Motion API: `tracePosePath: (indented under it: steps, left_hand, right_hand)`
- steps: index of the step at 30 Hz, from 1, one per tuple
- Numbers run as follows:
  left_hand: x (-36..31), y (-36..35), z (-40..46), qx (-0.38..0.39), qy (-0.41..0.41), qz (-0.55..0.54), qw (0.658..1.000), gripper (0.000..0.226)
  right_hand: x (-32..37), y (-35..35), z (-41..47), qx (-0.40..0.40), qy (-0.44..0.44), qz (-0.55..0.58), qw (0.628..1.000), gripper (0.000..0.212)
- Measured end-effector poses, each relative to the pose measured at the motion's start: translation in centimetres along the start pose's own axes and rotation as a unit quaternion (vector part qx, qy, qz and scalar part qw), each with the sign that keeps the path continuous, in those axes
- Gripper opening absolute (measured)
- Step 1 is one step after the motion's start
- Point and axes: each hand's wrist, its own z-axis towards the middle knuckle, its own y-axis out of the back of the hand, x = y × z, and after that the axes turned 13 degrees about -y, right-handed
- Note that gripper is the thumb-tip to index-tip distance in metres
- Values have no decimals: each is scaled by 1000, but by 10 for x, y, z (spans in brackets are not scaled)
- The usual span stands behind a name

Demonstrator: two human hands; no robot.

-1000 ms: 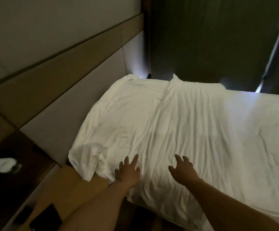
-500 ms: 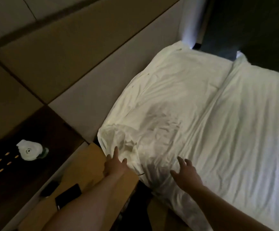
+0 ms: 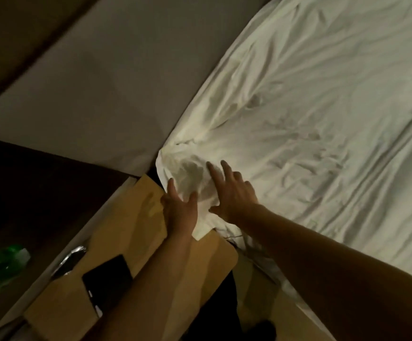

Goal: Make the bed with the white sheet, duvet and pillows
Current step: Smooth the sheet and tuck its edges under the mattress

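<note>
Dim, warm, soft-focus frame, white sheet (image 3: 323, 107) brightest, deep shadow at left, wide-angle slant.

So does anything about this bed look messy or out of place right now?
Yes. The white sheet is bunched into a loose wad at the bed corner by the headboard, spilling onto the wooden bedside table. The left hand and right hand are on that wad.

Both hands reach to the bunched corner of the white sheet (image 3: 310, 99) by the padded wall (image 3: 96, 94). The left hand (image 3: 180, 207) touches the hanging fold, fingers spread; the right hand (image 3: 232, 193) lies flat on the corner. A dark phone (image 3: 106, 276) lies on the wooden table (image 3: 131, 232) below.
</note>
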Motion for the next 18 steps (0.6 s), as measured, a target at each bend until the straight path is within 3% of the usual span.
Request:
tracePosePath:
  steps: [3,8,12,14,17,18]
  left_hand:
    - [-6,-12,8,-43,69,-84,993,68]
    - [-16,-20,-20,-61,16,-111,992,59]
    - [-15,-3,-33,-98,16,-124,987,60]
    - [-20,8,-31,-111,21,-176,978,75]
    - [-45,18,-28,-96,133,-257,952,122]
    - [-59,17,-32,-75,147,-262,951,122]
  right_hand:
    - [4,-14,24,28,26,-70,997,107]
    - [-3,-12,29,14,60,-32,998,37]
    - [-16,1,2,-23,40,114,992,30]
    - [-35,9,-29,-26,5,228,973,29]
    - [-74,16,-97,-3,-31,361,932,24]
    - [-86,16,-124,1,-47,391,919,21]
